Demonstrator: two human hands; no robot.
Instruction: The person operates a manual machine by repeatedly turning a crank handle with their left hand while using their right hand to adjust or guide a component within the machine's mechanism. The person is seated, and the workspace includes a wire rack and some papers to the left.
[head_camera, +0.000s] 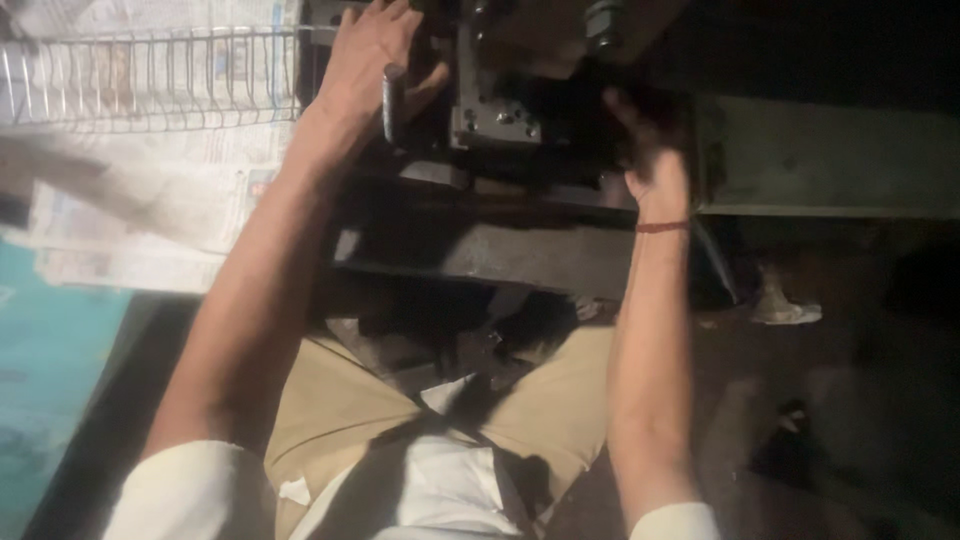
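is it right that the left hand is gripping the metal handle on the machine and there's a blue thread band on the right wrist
Not quite. The head view shows the left hand wrapped around the metal handle of the dark machine, as you say, but the thread band on the wrist below the right hand is red, not blue.

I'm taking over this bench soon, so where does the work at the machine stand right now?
Done: nothing finished shows; the wire rack over the newspapers looks bare. In hand: the left hand grips a metal handle beside the machine's bolted metal block, while the right hand reaches into the dark gap on its other side. Left: it's too dark there to tell.
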